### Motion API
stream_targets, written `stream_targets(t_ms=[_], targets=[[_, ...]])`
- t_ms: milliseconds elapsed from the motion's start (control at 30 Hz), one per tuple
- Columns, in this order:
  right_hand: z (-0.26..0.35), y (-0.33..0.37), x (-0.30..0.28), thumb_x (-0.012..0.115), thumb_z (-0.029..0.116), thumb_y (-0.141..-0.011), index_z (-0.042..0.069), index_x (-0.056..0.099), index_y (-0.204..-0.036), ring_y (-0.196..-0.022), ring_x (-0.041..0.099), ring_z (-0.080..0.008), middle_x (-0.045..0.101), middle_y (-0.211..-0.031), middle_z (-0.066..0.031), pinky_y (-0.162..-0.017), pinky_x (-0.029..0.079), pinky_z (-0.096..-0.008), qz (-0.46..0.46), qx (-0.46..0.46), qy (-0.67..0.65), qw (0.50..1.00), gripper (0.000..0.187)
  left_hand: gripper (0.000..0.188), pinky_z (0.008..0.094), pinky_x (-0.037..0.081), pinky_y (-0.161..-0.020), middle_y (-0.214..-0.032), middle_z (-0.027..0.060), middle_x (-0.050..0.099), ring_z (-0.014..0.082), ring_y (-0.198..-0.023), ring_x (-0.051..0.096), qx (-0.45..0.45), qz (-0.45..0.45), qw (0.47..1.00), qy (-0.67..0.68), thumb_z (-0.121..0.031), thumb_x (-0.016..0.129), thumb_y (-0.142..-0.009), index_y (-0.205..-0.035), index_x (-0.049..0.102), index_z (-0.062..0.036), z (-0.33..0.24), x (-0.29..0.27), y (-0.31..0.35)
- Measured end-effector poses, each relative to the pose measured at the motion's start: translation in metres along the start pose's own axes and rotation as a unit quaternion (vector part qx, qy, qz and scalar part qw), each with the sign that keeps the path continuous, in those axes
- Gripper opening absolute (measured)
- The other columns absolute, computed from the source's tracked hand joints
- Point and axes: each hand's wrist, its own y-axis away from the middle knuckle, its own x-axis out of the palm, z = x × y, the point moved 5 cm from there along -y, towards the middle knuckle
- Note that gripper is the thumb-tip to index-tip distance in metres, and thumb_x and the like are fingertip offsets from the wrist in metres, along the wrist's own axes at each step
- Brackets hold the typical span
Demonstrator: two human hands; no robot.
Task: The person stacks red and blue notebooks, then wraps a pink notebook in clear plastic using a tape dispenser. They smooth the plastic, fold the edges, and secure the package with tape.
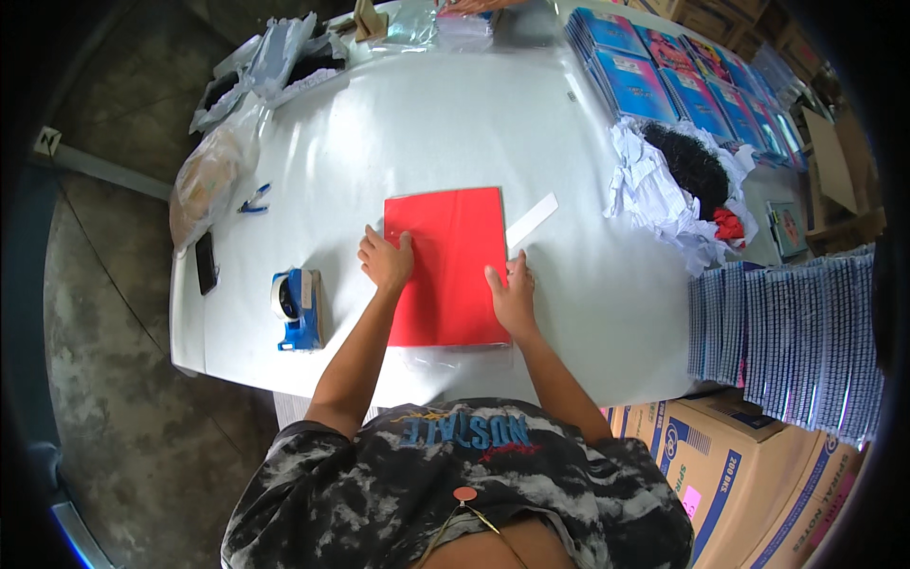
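Note:
A flat red rectangular cover or sheet (447, 275) lies on the white table before me, clear plastic film (445, 358) showing along its near edge. My left hand (387, 258) rests at its left edge, fingers apart and the thumb over the red surface. At the right edge is my right hand (514, 292), thumb and fingers apart, the thumb against the red piece. A white strip (533, 219) lies slantwise just beyond my right fingertips. To the left of my left forearm stands a blue tape dispenser (301, 311) with a roll of tape.
Blue-handled cutters (253, 199), a dark phone (206, 263) and a plastic bag (210, 175) lie left. Stacked blue-and-pink notebooks (645, 87), crumpled paper with black shreds (654, 185) and tall spiral-bound stacks (806, 337) occupy the right. Cartons (739, 455) stand below. Another person's hand (479, 6) shows beyond.

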Motion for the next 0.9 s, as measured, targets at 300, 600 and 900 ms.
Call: stream_targets(t_ms=[300,600,900], targets=[[0.088,-0.033,-0.039,0.06,0.016,-0.088,0.001,0.06,-0.094,-0.076,0.051,-0.0099,0.057,-0.085,-0.001,-0.07,0.043,-0.0256,0.158,-0.07,-0.348,0.922,0.016,0.037,0.0238,0.044,-0.069,-0.085,0.0043,0.064,0.01,-0.074,0.056,0.085,0.063,0.832,0.544,-0.037,0.062,-0.086,-0.096,0.062,-0.0017,-0.035,-0.124,0.029],[0.105,-0.047,-0.043,0.069,0.007,-0.079,0.002,0.069,-0.093,-0.074,0.059,-0.0072,0.068,-0.083,-0.0014,-0.071,0.048,-0.0227,0.186,-0.155,-0.236,0.941,0.014,0.019,0.0273,0.047,-0.077,-0.086,0.0058,0.067,0.0125,-0.083,0.06,0.227,0.155,0.831,0.484,-0.008,0.07,-0.076,-0.093,0.066,-0.0002,-0.027,-0.11,0.032],[0.075,-0.059,-0.031,0.068,0.001,-0.078,0.0,0.066,-0.092,-0.083,0.062,-0.0109,0.067,-0.094,-0.0065,-0.077,0.05,-0.0242,0.174,-0.136,-0.302,0.927,0.015,0.013,0.0254,0.045,-0.078,-0.087,0.0033,0.064,0.0111,-0.083,0.058,0.227,0.198,0.824,0.48,-0.005,0.067,-0.076,-0.089,0.066,-0.0036,-0.019,-0.056,0.019]])
